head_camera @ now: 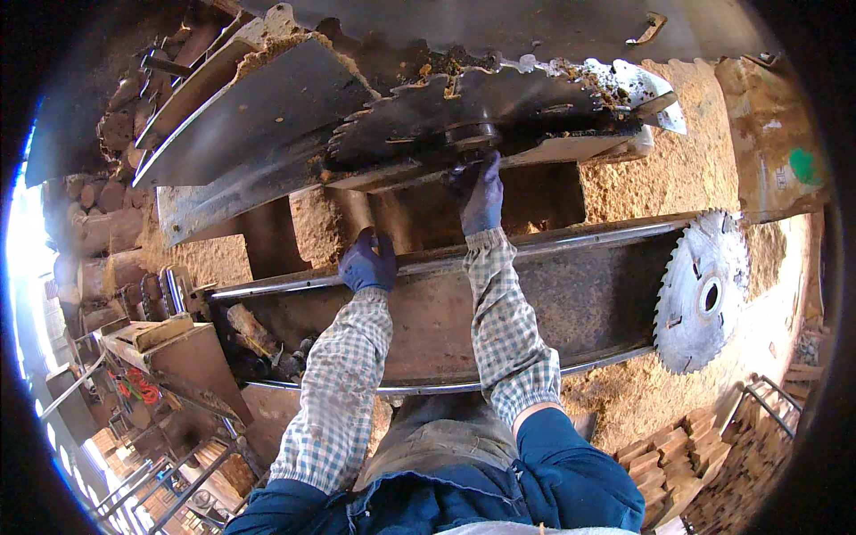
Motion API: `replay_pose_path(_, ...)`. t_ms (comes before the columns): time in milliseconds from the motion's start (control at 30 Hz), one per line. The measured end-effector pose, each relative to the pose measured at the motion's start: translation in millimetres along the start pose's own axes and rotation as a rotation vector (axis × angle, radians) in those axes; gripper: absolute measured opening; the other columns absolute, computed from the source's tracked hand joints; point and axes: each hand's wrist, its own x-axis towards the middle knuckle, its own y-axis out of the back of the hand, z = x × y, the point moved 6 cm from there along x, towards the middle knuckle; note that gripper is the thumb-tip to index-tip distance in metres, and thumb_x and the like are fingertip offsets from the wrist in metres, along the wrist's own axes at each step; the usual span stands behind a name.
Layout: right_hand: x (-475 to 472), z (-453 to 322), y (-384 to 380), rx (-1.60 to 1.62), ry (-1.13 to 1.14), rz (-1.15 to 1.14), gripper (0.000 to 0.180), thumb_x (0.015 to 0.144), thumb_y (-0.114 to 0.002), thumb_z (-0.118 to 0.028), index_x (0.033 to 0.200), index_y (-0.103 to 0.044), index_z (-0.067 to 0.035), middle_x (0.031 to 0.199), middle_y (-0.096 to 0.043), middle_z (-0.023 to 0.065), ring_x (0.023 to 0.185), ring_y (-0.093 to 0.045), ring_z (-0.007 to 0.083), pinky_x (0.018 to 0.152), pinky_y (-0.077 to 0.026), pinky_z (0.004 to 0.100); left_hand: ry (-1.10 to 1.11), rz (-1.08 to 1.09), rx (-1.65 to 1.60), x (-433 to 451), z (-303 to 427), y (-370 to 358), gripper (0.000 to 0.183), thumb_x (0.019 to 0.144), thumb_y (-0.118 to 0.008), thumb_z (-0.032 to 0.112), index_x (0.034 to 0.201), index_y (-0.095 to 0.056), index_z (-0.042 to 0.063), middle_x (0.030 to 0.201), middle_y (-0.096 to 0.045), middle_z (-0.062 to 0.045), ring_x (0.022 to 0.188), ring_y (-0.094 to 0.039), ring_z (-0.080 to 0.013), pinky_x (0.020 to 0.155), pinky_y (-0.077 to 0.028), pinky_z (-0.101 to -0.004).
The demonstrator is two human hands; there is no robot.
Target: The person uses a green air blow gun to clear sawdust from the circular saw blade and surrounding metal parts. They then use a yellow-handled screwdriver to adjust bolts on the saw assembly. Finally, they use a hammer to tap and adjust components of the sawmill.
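My left hand (369, 264), in a dark blue glove, lies at the upper steel rail (301, 284) of a long carriage frame, its fingertips past the rail. Whether it grips the rail is unclear. My right hand (483, 200), also gloved, reaches over the same rail to just below the hub (473, 136) of a mounted circular saw blade (414, 110). Shadow hides some of its fingers, so a grip cannot be made out. The mounted blade is dark, with coarse teeth along its upper edge. A second, bright circular saw blade (682, 304) leans at the frame's right end.
A dark metal plate (267, 114) slants left of the mounted blade. Sawdust (655, 180) covers ground around the frame. Wood scraps (251, 328) lie inside the frame's left end. Logs (110, 231) are stacked at left, sawn timber (675, 455) at lower right. A wooden box (180, 361) stands left.
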Motion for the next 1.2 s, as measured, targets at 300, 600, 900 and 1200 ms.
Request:
replay_pose_path(300, 5, -3, 1, 0.273, -0.349, -0.068, 0.029, 0.096, -0.063, -0.046, 0.1, -0.065, -0.017, 0.072, -0.06, 0.0005, 0.067, -0.058, 0.0189, 0.067, -0.048, 0.0385, -0.008, 0.049, -0.03, 2, 15, 6, 0.035, 0.092, -0.059, 0.038, 0.11, -0.071, 0.011, 0.097, -0.075, -0.014, 0.088, -0.071, -0.0359, 0.079, -0.055, -0.0475)
replay_pose_path(600, 19, -24, 19, 0.37, -0.421, -0.225, 0.023, 0.096, -0.059, -0.038, 0.086, -0.058, -0.018, 0.071, -0.055, -0.0006, 0.064, -0.051, 0.0166, 0.061, -0.04, 0.0353, -0.044, -0.062, -0.022, 3, 23, -6, 0.027, 0.086, -0.064, 0.04, 0.096, -0.071, 0.016, 0.085, -0.071, -0.017, 0.081, -0.068, -0.0391, 0.072, -0.052, -0.0528)
replay_pose_path(900, -1, -25, -7, -0.068, -0.445, -0.225, 0.034, 0.091, -0.065, -0.04, 0.103, -0.069, -0.009, 0.088, -0.069, 0.0062, 0.077, -0.064, 0.0215, 0.072, -0.056, 0.0392, -0.123, 0.169, -0.174, -40, 18, 34, 0.046, 0.086, -0.067, 0.043, 0.116, -0.066, 0.008, 0.097, -0.069, -0.019, 0.091, -0.065, -0.0393, 0.081, -0.053, -0.0482)
replay_pose_path(1200, -275, 142, -51, -1.29, 0.202, -1.318, 0.09, 0.072, -0.089, -0.033, 0.145, -0.046, -0.003, 0.131, -0.06, 0.0176, 0.116, -0.062, 0.0294, 0.097, -0.052, 0.0387, 0.115, 0.417, -0.497, -267, -119, 124, 0.049, 0.082, -0.076, 0.027, 0.123, -0.064, 0.003, 0.113, -0.068, -0.019, 0.106, -0.064, -0.037, 0.095, -0.05, -0.0451)
